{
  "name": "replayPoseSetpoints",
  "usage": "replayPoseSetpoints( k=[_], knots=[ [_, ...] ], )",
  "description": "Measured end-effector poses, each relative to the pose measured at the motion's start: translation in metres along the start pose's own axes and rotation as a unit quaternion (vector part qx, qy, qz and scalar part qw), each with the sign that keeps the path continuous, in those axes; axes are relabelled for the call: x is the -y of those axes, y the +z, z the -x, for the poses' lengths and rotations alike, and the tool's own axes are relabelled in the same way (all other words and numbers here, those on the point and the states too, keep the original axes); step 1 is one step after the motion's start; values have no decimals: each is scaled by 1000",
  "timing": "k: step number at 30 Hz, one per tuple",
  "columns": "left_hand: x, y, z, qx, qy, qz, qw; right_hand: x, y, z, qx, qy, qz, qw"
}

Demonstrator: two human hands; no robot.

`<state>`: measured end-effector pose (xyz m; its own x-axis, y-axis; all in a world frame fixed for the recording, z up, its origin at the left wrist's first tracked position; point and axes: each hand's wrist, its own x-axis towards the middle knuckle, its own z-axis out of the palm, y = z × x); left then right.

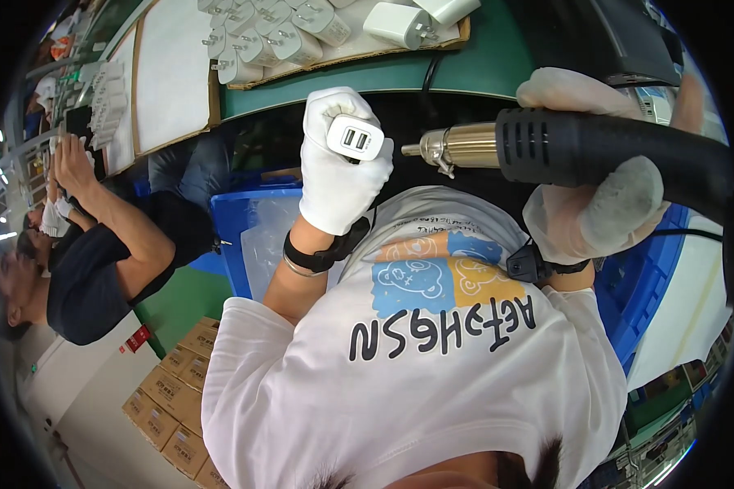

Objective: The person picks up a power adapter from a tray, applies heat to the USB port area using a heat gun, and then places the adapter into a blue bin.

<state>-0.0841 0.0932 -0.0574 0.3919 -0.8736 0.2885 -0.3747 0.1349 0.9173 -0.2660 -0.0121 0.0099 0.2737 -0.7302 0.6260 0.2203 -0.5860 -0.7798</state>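
Observation:
In a white glove, my left hand (342, 175) is closed around a white charger (355, 138), its end with two USB ports facing up. My right hand (587, 212), in a thin whitish glove, grips a black hot-air gun (579, 151). The gun's metal nozzle (461, 147) points left at the charger, with a small gap between its narrow tip and my left glove. The charger's far end is hidden inside my fingers.
Several white plug chargers (277, 37) stand in a cardboard tray on the green bench (302, 94) ahead. Blue bins (232, 244) flank me. A co-worker (98, 244) sits at the left, near stacked cartons (175, 391). A black cable (431, 73) hangs over the bench edge.

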Motion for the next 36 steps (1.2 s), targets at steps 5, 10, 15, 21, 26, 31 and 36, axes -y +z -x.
replayPoseSetpoints(
  k=[5, 10, 15, 21, 26, 31, 36],
  knots=[
    [-11, 3, 3, 0, -95, 109, 989, -4, 2, -2, 20, -3, -25, 999],
    [0, 1, 4, 16, -47, 49, 998, -11, -1, 2, 50, -4, -57, 997],
    [-1, -1, 4, 36, -30, 6, 999, -16, -5, 4, 79, -3, -83, 993],
    [3, -1, 4, 33, -33, -4, 999, -23, -10, 5, 105, -8, -115, 988],
    [-2, -3, 5, 51, -46, -10, 998, -31, -12, 6, 124, -14, -142, 982],
    [0, -1, 4, 54, -66, 35, 996, -34, -14, 2, 137, -72, -94, 983],
    [-3, -1, 4, 62, -69, 19, 995, -35, -14, 1, 149, -97, -78, 981]
  ],
)
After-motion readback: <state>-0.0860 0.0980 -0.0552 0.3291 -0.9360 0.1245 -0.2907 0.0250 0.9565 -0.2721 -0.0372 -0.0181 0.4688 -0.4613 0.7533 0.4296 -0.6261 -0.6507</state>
